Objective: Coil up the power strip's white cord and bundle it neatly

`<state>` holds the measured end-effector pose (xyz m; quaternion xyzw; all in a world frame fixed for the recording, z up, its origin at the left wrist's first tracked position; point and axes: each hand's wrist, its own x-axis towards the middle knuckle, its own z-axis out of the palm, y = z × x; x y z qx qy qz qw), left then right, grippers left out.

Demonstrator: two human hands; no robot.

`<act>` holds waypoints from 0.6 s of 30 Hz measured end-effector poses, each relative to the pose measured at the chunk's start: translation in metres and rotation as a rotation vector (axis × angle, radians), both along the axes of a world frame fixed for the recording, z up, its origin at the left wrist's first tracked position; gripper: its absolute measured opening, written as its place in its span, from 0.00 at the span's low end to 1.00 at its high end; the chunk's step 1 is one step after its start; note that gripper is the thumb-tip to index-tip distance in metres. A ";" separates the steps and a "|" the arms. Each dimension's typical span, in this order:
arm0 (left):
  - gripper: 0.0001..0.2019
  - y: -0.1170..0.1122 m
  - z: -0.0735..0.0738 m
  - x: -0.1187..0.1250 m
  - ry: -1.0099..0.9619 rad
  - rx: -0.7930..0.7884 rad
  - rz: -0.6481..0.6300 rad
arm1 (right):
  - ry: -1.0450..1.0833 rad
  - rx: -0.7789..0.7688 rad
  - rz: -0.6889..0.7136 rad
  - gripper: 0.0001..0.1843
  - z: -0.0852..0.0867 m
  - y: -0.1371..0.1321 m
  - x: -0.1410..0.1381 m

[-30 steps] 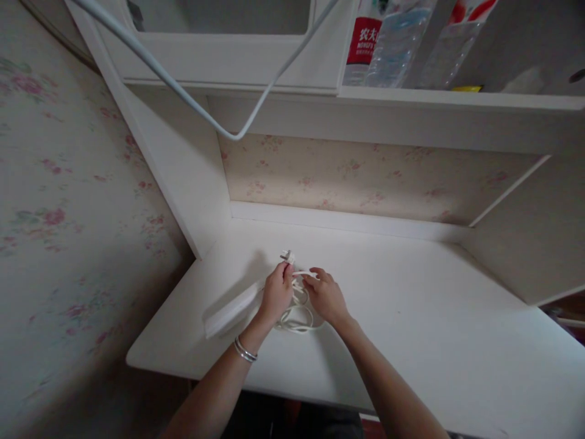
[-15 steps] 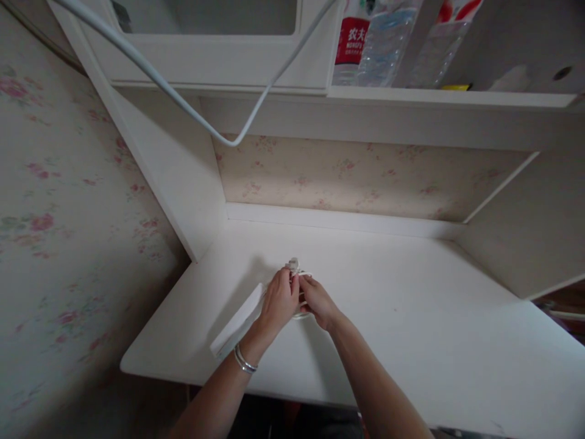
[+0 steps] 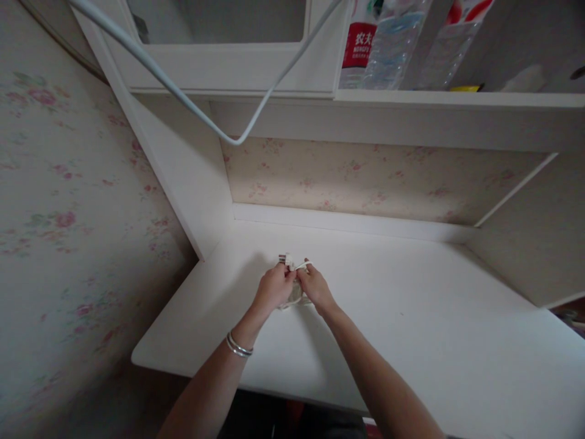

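Note:
Both my hands meet over the white desk [image 3: 411,317], fingers closed. My left hand [image 3: 272,289], silver bangles [image 3: 237,346] on its wrist, pinches a white plug [image 3: 286,260] whose prongs stick up past the fingertips. My right hand [image 3: 314,288] grips the bunched white cord [image 3: 295,297] just right of the plug, and a short loop shows between the hands. The hands hide most of the cord.
Above the desk, a shelf [image 3: 457,97] holds water bottles [image 3: 393,42], one with a red label [image 3: 361,46]. A pale cable [image 3: 205,119] droops across the upper cabinet. Flowered wallpaper covers the left wall and the back panel. The desk's front edge lies under my forearms.
The loose cord coils on the desk have been gathered up between my hands. The long white strip beside my left hand is no longer visible. My hands have drawn closer together.

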<state>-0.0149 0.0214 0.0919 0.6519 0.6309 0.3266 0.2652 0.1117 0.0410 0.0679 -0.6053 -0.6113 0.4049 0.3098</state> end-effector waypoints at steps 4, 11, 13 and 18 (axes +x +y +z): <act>0.11 0.013 -0.008 -0.012 -0.520 -0.144 -0.161 | -0.099 0.100 0.027 0.30 0.004 0.009 0.002; 0.15 0.013 -0.018 -0.021 -0.822 -0.227 -0.200 | -0.068 0.440 0.253 0.31 0.002 0.017 0.012; 0.16 0.014 -0.022 -0.021 -0.809 -0.216 -0.222 | -0.057 0.452 0.246 0.30 -0.001 0.017 0.014; 0.16 0.018 -0.021 -0.025 -0.503 -0.164 -0.242 | -0.012 0.475 0.201 0.28 -0.007 0.016 0.013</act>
